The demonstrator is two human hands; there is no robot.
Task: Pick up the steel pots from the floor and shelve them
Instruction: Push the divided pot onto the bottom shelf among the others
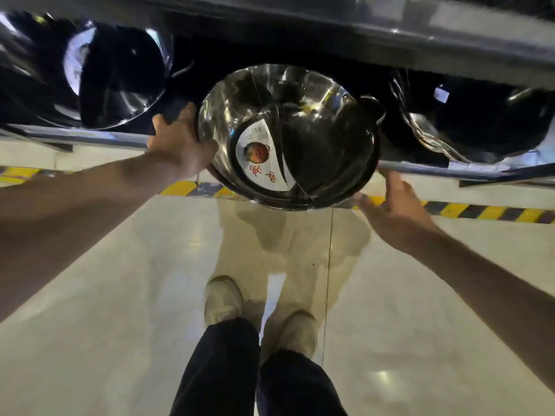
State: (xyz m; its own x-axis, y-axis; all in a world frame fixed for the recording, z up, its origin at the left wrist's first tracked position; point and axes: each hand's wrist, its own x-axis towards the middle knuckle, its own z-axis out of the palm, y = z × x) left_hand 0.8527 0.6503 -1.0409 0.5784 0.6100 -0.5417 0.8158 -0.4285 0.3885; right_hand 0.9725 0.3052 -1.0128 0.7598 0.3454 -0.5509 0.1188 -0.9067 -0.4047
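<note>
A shiny steel pot [315, 115] with a round paper label inside lies tilted on the low shelf [99, 139], its mouth facing me and its rim hanging over the shelf edge. My left hand [180, 145] presses against the pot's left side, thumb on the rim. Just below the pot's lower right rim my right hand [393, 202] has its fingers spread, holding nothing. Another steel pot [120, 76] rests on the shelf to the left, and a plastic-wrapped one [468, 115] to the right.
A higher shelf board [390, 34] overhangs the pots. Yellow-and-black hazard tape [468, 210] runs along the glossy pale floor [120, 295] under the shelf. My two feet [255, 307] in light shoes stand just in front.
</note>
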